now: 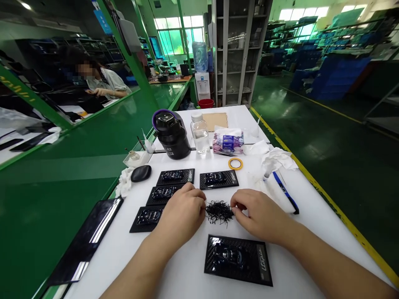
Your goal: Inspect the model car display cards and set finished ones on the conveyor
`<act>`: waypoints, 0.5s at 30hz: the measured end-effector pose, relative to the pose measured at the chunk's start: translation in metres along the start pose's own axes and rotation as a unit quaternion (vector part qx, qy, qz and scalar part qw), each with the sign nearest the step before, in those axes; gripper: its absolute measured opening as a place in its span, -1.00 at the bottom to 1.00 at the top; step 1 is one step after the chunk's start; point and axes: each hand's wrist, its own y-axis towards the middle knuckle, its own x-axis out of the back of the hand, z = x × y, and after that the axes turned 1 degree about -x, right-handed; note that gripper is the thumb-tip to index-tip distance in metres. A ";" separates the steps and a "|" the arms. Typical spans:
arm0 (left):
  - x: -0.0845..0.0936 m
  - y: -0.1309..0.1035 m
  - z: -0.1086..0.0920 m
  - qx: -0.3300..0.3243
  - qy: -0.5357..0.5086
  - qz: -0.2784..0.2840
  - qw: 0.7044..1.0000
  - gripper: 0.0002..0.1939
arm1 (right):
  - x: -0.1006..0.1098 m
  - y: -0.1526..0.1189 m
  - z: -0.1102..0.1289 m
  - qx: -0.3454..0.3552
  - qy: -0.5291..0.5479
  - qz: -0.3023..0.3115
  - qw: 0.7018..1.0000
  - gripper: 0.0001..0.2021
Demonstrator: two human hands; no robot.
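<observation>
The white table [187, 272] runs away from me, its right edge beyond my right forearm and a yellow line running alongside. A band of bare white lies between the pile of black slivers [219, 211] and the nearest car plaque [238, 259]; more white shows left of that plaque, between it and my left forearm.

My left hand [186, 207] is half closed, fingers curled under, tips at the pile's left side. My right hand [254, 209] has its thumb and forefinger bent toward each other, a small gap inside the curl, tips at the pile's right side. I can't tell whether either hand has hold of a sliver. The pile sits right between them, loose on the tabletop.

Three more plaques [148, 216] stand in a column to the left, the nearer two partly hidden behind my left hand, so that side is tight. Another plaque [215, 178] lies just past the pile, with a yellow tape roll [230, 163] behind it. Farther back are a black jug [172, 139], a clear bottle [200, 137] and a tissue pack [228, 142]. Crumpled tissues [279, 158] and a blue-and-black strip [285, 192] crowd the right, beyond my right hand.
</observation>
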 end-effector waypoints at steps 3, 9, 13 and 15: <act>-0.003 0.001 -0.001 0.009 0.004 -0.017 1.000 -0.78 | 0.000 -0.001 0.000 0.005 0.002 -0.002 1.000 -0.88; 0.002 -0.002 0.004 0.016 0.021 -0.046 0.999 -0.81 | 0.002 -0.002 -0.001 0.010 0.009 -0.003 1.000 -0.88; 0.007 -0.003 0.000 0.027 -0.015 -0.050 0.998 -0.82 | 0.002 -0.001 -0.003 0.014 0.006 -0.004 1.000 -0.90; 0.007 -0.002 -0.005 0.021 -0.054 -0.054 0.997 -0.84 | 0.002 -0.001 -0.002 0.018 0.010 -0.010 1.000 -0.92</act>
